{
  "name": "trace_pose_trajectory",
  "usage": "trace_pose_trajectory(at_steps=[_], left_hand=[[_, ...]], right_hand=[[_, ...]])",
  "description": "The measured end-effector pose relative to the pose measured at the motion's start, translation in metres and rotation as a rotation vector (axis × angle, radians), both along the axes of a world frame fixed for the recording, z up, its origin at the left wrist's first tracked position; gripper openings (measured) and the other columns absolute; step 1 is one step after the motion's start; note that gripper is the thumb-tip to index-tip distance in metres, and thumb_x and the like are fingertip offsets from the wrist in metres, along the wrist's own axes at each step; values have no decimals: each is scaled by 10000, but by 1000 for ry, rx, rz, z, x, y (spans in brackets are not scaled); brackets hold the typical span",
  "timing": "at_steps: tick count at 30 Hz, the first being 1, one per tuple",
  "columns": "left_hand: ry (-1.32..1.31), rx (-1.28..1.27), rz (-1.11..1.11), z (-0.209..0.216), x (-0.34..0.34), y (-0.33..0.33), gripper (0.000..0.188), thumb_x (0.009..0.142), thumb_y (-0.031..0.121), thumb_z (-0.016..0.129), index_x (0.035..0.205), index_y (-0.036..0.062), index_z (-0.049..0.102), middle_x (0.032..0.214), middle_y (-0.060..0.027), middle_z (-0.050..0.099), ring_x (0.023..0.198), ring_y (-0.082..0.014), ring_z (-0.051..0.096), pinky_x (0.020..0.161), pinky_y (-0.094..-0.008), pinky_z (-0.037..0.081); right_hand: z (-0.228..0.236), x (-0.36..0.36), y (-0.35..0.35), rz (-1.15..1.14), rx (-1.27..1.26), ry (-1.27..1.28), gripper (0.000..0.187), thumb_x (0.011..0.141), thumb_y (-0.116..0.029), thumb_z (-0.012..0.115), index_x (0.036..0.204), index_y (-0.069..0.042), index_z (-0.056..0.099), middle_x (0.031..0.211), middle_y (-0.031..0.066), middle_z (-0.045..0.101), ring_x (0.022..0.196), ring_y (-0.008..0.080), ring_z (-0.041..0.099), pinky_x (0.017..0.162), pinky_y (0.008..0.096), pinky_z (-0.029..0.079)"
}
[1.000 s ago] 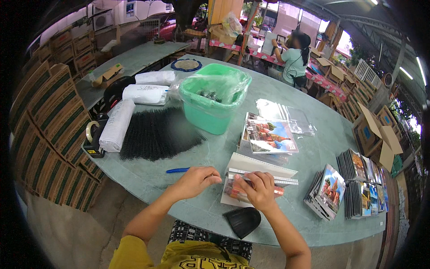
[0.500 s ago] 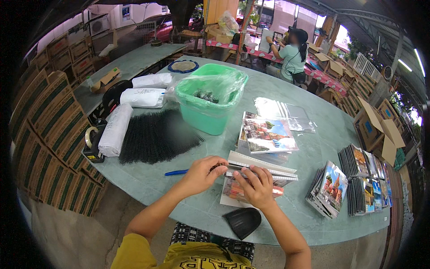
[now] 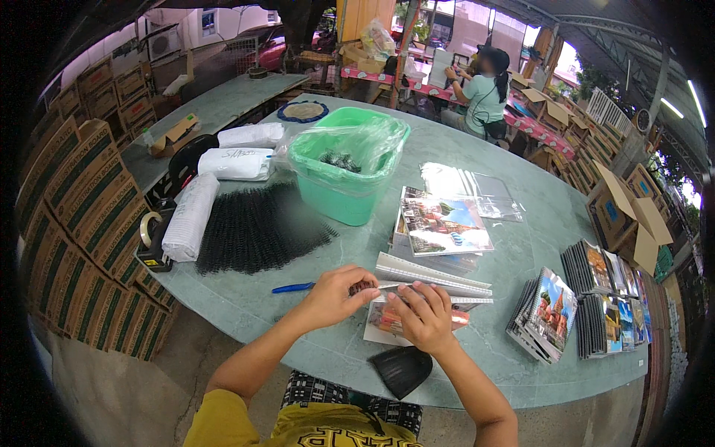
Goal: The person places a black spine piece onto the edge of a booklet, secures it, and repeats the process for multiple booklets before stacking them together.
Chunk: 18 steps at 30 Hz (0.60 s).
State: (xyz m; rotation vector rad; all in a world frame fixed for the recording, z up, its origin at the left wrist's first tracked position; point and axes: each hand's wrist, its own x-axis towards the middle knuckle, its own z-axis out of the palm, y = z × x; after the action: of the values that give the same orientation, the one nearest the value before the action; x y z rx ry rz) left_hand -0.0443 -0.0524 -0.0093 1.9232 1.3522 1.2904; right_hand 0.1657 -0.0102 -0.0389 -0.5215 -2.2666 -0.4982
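In front of me, a partly opened notebook [image 3: 439,277] of punched white sheets stands with its edges toward me. My left hand [image 3: 341,294] is closed in a pinch at its left end, its fingertips covering what they grip. My right hand [image 3: 426,319] is closed over the near edge of the sheets, thumb and fingers pressing them. Below the hands lies a card with an orange picture [image 3: 389,319], partly covered. A blue pen [image 3: 293,287] lies left of my left hand. Close to the table's near edge rests a black, rounded, ridged piece [image 3: 402,370].
Black spiral binding coils [image 3: 257,227] are piled at left, beside white wrapped rolls [image 3: 190,216]. A green bin [image 3: 335,190] with a plastic bag stands behind. Picture covers [image 3: 447,223] lie beyond the notebook. Bound notebooks [image 3: 547,313] are stacked at right. A co-worker [image 3: 488,89] sits far back.
My left hand's fingertips have shifted slightly nearer along the notebook's left end. My right hand stays on the sheets, almost unmoved.
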Motion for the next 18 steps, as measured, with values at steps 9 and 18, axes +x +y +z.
trace_pose_trajectory(at_steps=[9,18], left_hand=[[-41,-291,-105,9,-1,29,209,717,166,750,714,31,591,636,-27,597,613,-86,543,564,-258,425],[-120,-299,-69,10,2,33,273,760,212,728,693,24,542,571,-43,570,511,-73,514,476,-248,396]], right_hand=[[-7,4,-5,-25,27,-26,371,752,-271,625,1112,-181,620,1157,-6,575,1061,210,508,886,373,376],[-3,3,-7,14,-26,-1,338,738,-158,615,1075,-158,632,1098,11,588,1047,227,510,891,388,378]])
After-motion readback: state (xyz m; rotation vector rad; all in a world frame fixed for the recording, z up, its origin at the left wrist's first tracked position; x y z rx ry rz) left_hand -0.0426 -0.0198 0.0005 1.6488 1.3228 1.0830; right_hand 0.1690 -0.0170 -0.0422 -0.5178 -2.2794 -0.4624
